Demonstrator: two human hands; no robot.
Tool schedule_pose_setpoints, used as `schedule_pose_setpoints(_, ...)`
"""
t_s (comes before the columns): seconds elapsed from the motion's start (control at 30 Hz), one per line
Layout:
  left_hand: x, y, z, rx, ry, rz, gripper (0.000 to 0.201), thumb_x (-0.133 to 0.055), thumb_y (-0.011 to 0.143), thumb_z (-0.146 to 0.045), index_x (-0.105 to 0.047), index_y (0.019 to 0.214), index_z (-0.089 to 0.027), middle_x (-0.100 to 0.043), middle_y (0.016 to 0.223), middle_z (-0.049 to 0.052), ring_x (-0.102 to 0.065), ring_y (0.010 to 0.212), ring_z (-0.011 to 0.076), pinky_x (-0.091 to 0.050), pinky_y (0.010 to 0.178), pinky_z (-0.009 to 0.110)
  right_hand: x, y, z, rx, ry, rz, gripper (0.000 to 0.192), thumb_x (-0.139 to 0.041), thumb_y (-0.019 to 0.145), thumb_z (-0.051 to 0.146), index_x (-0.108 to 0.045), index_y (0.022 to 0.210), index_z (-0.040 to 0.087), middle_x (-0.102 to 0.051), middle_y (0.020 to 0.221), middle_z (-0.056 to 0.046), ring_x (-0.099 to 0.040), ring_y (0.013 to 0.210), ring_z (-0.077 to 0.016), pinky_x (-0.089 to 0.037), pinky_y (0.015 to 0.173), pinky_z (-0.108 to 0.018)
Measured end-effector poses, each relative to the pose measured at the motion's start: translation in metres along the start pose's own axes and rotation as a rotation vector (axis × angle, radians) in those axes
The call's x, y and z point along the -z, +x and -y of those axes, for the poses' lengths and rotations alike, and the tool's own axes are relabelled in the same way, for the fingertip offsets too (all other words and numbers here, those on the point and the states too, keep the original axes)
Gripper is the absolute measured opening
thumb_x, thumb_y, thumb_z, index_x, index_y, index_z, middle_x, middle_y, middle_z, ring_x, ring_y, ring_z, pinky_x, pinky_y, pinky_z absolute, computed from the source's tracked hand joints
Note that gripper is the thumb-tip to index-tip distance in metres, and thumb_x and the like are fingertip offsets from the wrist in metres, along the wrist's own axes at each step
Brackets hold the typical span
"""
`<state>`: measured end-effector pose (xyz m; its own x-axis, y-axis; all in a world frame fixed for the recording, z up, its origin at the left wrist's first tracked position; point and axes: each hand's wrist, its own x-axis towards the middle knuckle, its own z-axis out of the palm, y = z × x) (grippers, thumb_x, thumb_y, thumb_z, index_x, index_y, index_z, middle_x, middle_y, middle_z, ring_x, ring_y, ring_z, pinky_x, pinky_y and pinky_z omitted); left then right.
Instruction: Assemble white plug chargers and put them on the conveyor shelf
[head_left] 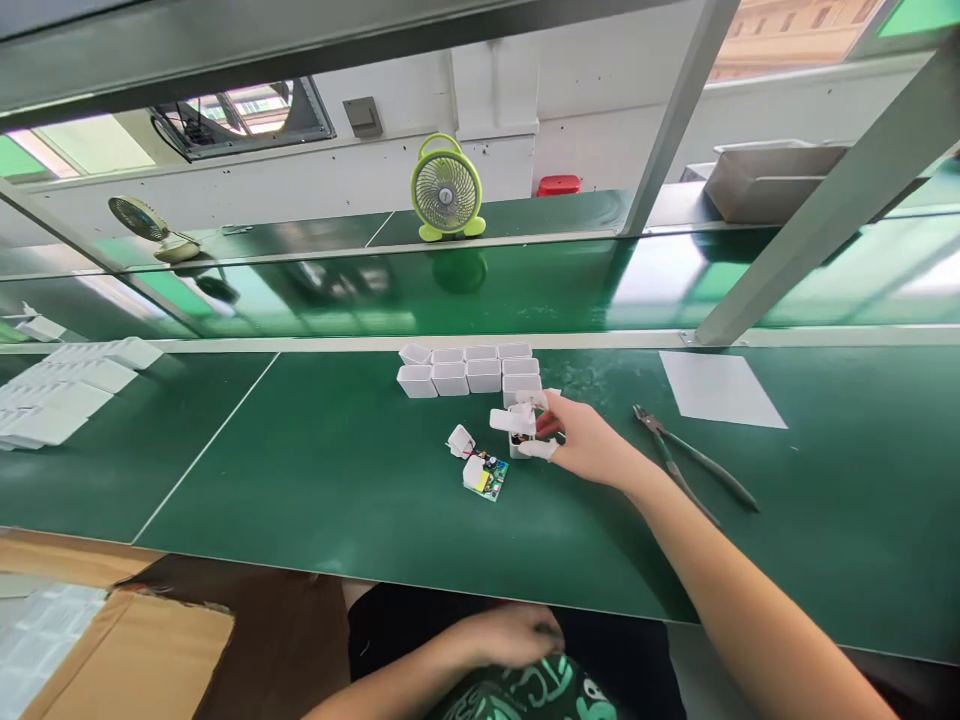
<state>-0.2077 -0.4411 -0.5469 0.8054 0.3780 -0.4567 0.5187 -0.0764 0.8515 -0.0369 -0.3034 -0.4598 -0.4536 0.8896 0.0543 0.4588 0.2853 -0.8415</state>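
My right hand (pixel 589 440), with white coverings on several fingertips, is closed round a small white plastic case (pixel 520 447) at the end of the rows. Dark parts show inside this case, and a white flat piece (pixel 511 421) lies across its top. Just left of it, a small green circuit board (pixel 495 482) with a yellow part and white pieces lies on the bench, a white plug-like piece (pixel 461 441) beside it. Several open white cases (pixel 450 379) stand in two rows behind. My left hand (pixel 517 635) is low over my lap, its fingers blurred and partly hidden.
Diagonal-cutting pliers (pixel 694 460) lie with handles spread to the right, near a white paper sheet (pixel 721 388). Stacked white parts (pixel 67 385) are at far left. An opened cardboard box (pixel 142 650) stands below the green bench (pixel 300 500). A green fan (pixel 446 190) is behind.
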Motion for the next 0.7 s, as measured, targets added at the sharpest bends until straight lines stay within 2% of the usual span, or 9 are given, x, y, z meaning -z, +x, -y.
schedule_pose_setpoints(0.1,0.021,-0.05,-0.022,-0.021,0.002,0.033,0.032,-0.068,0.087,-0.03,-0.068,0.118,-0.023,-0.072,0.116,0.005,-0.069,0.104,0.0216,-0.056,0.093,0.033,0.001,0.0,-0.004,0.008,-0.061,0.056,0.064,-0.077,0.077,0.036,-0.053,0.135,0.029,-0.067,0.113,-0.007,-0.065,0.094,-0.0241,-0.056,0.08,-0.04)
schedule_pose_setpoints(0.13,0.035,-0.067,-0.035,-0.065,0.002,-0.036,0.033,-0.067,0.088,-0.033,-0.067,0.12,-0.023,-0.072,0.118,0.005,-0.069,0.104,0.0201,-0.055,0.093,0.03,0.003,-0.001,-0.004,0.005,-0.071,0.058,0.072,-0.079,0.075,0.038,-0.05,0.139,0.03,-0.066,0.115,-0.007,-0.065,0.096,-0.0248,-0.055,0.08,-0.039)
schedule_pose_setpoints(0.27,0.108,-0.101,-0.079,-0.015,0.167,-0.656,0.022,-0.051,0.097,-0.036,-0.068,0.093,-0.022,-0.072,0.089,0.002,-0.067,0.083,0.0158,-0.054,0.078,0.028,0.004,-0.001,-0.006,-0.027,-0.101,0.053,0.075,-0.078,0.075,0.04,-0.044,0.14,0.026,-0.066,0.109,-0.007,-0.065,0.091,-0.0243,-0.054,0.077,-0.039)
schedule_pose_setpoints(0.33,0.139,-0.093,-0.084,0.046,0.257,-0.894,0.025,-0.056,0.095,-0.045,-0.066,0.099,-0.023,-0.072,0.095,0.004,-0.066,0.083,0.0185,-0.055,0.073,0.031,-0.001,0.001,-0.006,0.025,-0.129,0.059,0.063,-0.074,0.079,0.036,-0.048,0.135,0.024,-0.066,0.109,-0.007,-0.063,0.09,-0.0229,-0.053,0.078,-0.038)
schedule_pose_setpoints(0.4,0.161,-0.076,-0.08,0.031,0.355,-1.026,0.043,-0.065,0.088,-0.049,-0.06,0.121,-0.022,-0.068,0.12,0.009,-0.066,0.102,0.0256,-0.057,0.079,0.036,-0.006,0.003,-0.005,0.072,-0.179,0.035,0.057,-0.074,0.079,0.034,-0.052,0.131,0.023,-0.065,0.112,-0.007,-0.061,0.092,-0.0234,-0.052,0.08,-0.039)
schedule_pose_setpoints(0.47,0.174,-0.061,-0.073,-0.072,0.389,-0.923,0.049,-0.063,0.089,-0.041,-0.053,0.133,-0.022,-0.06,0.136,0.011,-0.062,0.115,0.0283,-0.057,0.087,0.038,-0.009,0.005,-0.005,0.085,-0.22,0.002,0.055,-0.077,0.076,0.033,-0.055,0.125,0.022,-0.063,0.114,-0.009,-0.059,0.098,-0.0253,-0.051,0.082,-0.04)
schedule_pose_setpoints(0.57,0.181,-0.054,-0.062,-0.213,0.311,-0.627,0.046,-0.046,0.091,-0.016,-0.053,0.135,-0.027,-0.064,0.131,0.005,-0.065,0.113,0.0215,-0.056,0.094,0.036,-0.006,0.005,-0.006,0.093,-0.173,0.045,0.054,-0.074,0.077,0.026,-0.055,0.127,0.023,-0.062,0.114,-0.008,-0.058,0.097,-0.0232,-0.051,0.078,-0.035)
schedule_pose_setpoints(0.63,0.181,-0.057,-0.056,-0.239,0.278,-0.594,0.054,-0.042,0.085,-0.006,-0.054,0.134,-0.027,-0.067,0.124,0.004,-0.067,0.106,0.0187,-0.057,0.094,0.034,-0.002,0.005,-0.006,0.101,-0.107,0.094,0.055,-0.068,0.079,0.017,-0.053,0.132,0.025,-0.063,0.109,-0.005,-0.058,0.086,-0.0182,-0.05,0.071,-0.03)
schedule_pose_setpoints(0.7,0.18,-0.06,-0.051,-0.253,0.334,-0.669,0.051,-0.045,0.083,-0.006,-0.057,0.129,-0.025,-0.068,0.119,0.005,-0.067,0.101,0.019,-0.057,0.091,0.034,0.002,0.005,-0.007,0.108,-0.079,0.109,0.044,-0.067,0.08,0.016,-0.06,0.122,0.024,-0.064,0.098,-0.002,-0.055,0.075,-0.0146,-0.047,0.066,-0.027)
